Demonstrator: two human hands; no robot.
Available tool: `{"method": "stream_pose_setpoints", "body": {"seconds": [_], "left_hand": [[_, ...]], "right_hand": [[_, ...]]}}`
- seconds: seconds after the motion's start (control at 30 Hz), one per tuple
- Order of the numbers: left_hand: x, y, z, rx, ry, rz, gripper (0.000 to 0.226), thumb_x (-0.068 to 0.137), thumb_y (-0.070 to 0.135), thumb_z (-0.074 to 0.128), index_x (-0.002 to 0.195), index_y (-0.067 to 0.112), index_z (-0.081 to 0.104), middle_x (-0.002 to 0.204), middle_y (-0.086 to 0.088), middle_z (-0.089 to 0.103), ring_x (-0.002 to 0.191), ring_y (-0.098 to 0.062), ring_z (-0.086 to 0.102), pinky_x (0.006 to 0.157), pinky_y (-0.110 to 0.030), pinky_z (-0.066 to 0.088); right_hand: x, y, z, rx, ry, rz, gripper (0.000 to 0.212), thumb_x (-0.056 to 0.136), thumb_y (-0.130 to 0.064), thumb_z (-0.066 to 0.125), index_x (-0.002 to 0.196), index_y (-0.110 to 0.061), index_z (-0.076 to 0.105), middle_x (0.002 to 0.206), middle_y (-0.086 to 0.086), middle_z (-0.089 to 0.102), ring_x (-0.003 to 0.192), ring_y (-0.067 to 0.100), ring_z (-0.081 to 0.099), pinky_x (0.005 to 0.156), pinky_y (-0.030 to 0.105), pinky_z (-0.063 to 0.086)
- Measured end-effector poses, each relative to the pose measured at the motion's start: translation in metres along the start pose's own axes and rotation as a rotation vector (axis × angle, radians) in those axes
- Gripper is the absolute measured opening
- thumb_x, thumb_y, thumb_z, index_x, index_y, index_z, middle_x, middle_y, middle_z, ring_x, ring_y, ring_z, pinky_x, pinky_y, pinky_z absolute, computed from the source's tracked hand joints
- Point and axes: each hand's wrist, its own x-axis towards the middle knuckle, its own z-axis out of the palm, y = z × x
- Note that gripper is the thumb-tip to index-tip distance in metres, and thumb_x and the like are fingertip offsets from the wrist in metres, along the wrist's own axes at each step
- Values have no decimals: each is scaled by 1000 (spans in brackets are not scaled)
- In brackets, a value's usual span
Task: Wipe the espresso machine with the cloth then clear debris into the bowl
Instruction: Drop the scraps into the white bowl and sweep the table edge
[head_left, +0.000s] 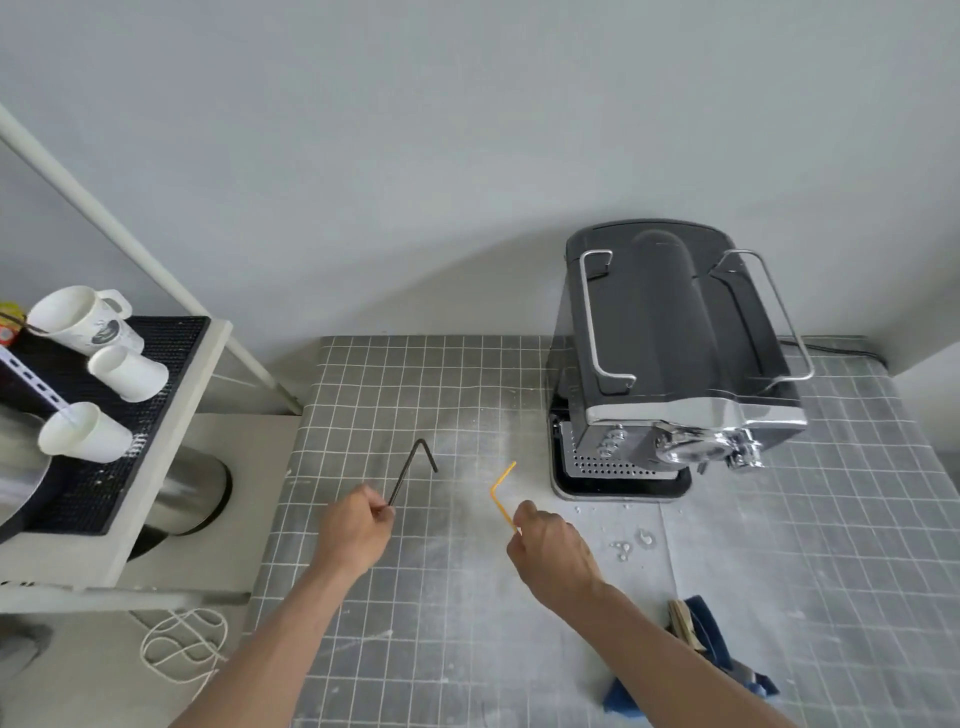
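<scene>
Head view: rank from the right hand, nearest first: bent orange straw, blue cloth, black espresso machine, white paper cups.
1. Bent orange straw: pinched in the right hand.
2. Blue cloth: near right, partly under the forearm.
3. Black espresso machine: far right.
4. White paper cups: far left, on the shelf mat.

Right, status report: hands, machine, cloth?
Left hand pinching black straw; right hand pinching orange straw. Espresso machine untouched. Blue cloth lying under right forearm.
</scene>
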Motion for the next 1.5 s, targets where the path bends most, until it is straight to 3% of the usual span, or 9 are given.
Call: {"method": "stream_pose_setpoints", "body": {"seconds": [0.2,0.37,0.5,0.7,0.87,1.03,1.23,1.4,1.5], "left_hand": [[-76,26,21,-137,-20,17,10,96,14,69,91,22,67,88,4,74,64,-16,72,53,-25,53],[-134,65,46,-140,-38,71,9,91,17,73,89,25,71,84,5,75,67,-14,72,65,-34,61],[-184,110,74,-132,-83,152,9,92,22,72,88,29,70,84,6,74,61,-14,70,55,-25,54],[-251,191,142,-74,-197,326,8,91,25,72,88,32,70,79,10,75,65,0,68,59,-14,50],[-309,257,225,-74,-336,420,2,93,27,73,92,27,72,80,10,76,67,-5,72,65,-29,61],[-370,305,322,-6,-496,511,6,90,20,73,86,21,71,72,2,75,54,-15,69,57,-32,58],[-416,313,440,113,-670,525,3,91,18,69,89,19,67,73,0,76,46,-15,66,45,-25,46],[-420,294,523,338,-734,545,7,87,28,68,82,25,67,67,14,75,64,-11,70,70,-33,61],[-408,274,576,443,-742,530,10,83,33,68,77,26,68,67,13,75,71,-12,72,74,-36,61]], "right_hand": [[-54,37,-17,34,90,-23,25,103,-24,49,122,-16,64,115,2,68,101,27,67,73,35,44],[-116,80,-41,94,189,43,25,101,-29,50,119,-23,66,112,-5,69,97,24,67,70,35,49],[-168,129,-59,134,252,133,21,98,-28,50,110,-25,66,106,-5,68,91,22,65,71,35,49],[-256,229,-72,240,392,323,17,100,-34,52,109,-30,67,104,-10,69,90,22,67,70,35,47],[-346,311,-66,293,513,514,13,100,-38,53,99,-32,65,90,-14,66,84,15,63,66,34,45],[-435,389,-33,345,549,762,18,97,-35,52,87,-24,62,80,-7,65,75,23,63,65,41,54],[-499,456,40,470,465,1016,17,98,-27,54,97,-24,71,96,-7,70,87,22,67,72,37,54],[-514,498,104,588,431,1148,19,95,-24,53,88,-20,70,80,-5,70,74,21,66,66,38,58],[-510,522,144,617,419,1212,20,93,-21,52,85,-17,70,72,-2,69,68,23,65,64,39,58]]}}
